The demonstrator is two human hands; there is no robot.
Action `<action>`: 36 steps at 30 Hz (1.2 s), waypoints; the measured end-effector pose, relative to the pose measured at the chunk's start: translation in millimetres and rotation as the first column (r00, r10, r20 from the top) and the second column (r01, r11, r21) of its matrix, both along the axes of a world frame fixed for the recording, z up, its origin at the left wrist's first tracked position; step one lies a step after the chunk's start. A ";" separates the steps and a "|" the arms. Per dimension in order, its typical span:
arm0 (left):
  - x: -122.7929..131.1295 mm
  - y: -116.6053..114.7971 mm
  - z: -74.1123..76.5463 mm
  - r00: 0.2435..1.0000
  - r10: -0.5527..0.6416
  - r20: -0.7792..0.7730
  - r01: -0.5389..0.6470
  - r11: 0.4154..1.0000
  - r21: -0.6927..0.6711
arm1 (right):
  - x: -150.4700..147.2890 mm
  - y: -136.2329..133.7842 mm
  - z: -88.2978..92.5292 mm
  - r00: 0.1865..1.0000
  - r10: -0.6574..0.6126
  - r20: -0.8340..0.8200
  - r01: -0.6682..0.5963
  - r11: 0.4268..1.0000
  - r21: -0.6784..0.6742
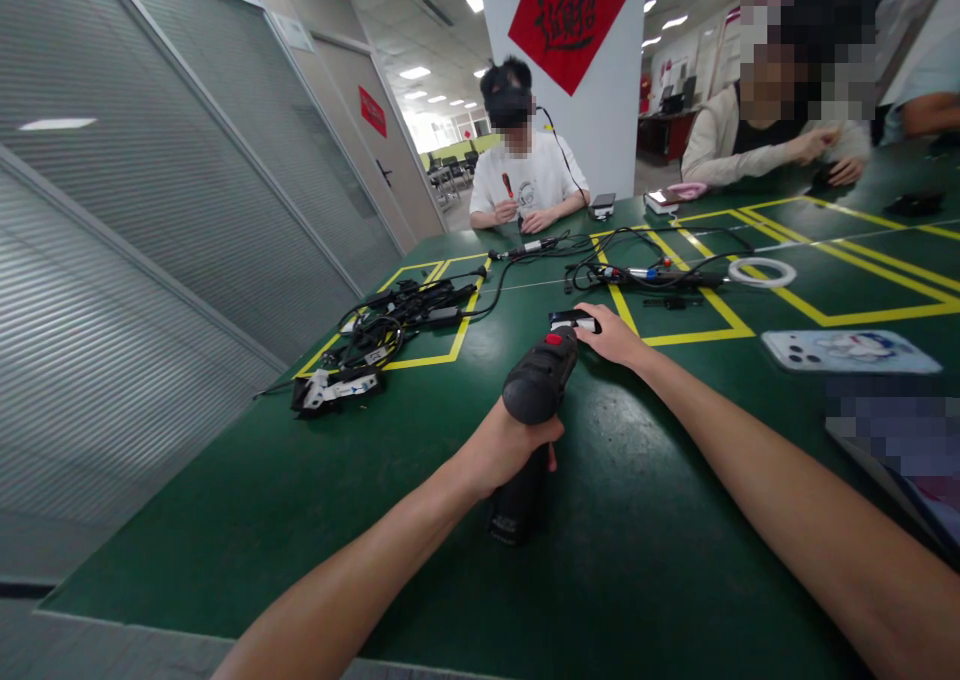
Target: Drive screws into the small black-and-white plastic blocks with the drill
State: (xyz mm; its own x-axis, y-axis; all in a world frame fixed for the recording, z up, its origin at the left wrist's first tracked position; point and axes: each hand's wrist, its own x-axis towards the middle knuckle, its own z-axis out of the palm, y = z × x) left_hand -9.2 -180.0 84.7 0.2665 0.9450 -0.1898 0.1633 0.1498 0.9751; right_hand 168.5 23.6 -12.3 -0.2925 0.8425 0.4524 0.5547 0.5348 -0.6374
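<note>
My left hand (495,448) is wrapped round the grip of a black cordless drill (534,385) with a red button on top. The drill points away from me, and its body hides its tip. Just beyond it, my right hand (613,337) grips the right end of a small black-and-silver part (571,317) with thumb and fingers. The drill's front end lies close to that part; whether they touch is hidden.
On the green table (420,500), black cables and adapters (420,310) lie left; more cables (645,272) and a white ring (762,272) lie right. A phone (851,351) is near my right arm. Across sit a person (540,175) holding a red screwdriver and another person (720,150).
</note>
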 end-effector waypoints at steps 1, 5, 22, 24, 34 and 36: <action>0.1 0.0 0.0 1.000 0.003 0.001 -0.003 1.000 -0.003 | 0.1 0.0 -0.2 1.000 0.001 0.000 -0.001 1.000 -0.002; 1.2 -0.1 1.5 1.000 0.005 -0.005 -0.005 1.000 -0.012 | 0.6 0.3 -1.7 1.000 -0.004 -0.009 0.004 1.000 -0.009; 1.4 0.1 1.6 1.000 0.014 -0.005 -0.014 1.000 -0.015 | 0.8 -0.4 -1.5 1.000 -0.001 -0.003 0.001 1.000 -0.001; 1.0 0.2 1.3 1.000 0.010 -0.012 -0.010 1.000 -0.015 | 0.6 -0.3 -1.8 1.000 0.002 -0.002 -0.002 1.000 0.002; 1.3 -0.5 1.1 1.000 -0.005 -0.009 0.005 1.000 -0.015 | 1.0 -0.7 -1.0 1.000 0.005 -0.004 -0.005 1.000 0.001; 1.1 -0.7 1.4 1.000 0.002 -0.006 -0.002 1.000 -0.018 | 0.8 -0.9 -0.9 1.000 0.007 -0.002 -0.007 1.000 0.003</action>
State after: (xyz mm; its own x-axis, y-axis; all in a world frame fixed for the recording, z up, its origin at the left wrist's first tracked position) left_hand -8.1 -180.7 86.1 0.2638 0.9417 -0.2087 0.1685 0.1680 0.9713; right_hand 169.3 22.7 -13.3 -0.2972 0.8394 0.4551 0.5501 0.5401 -0.6369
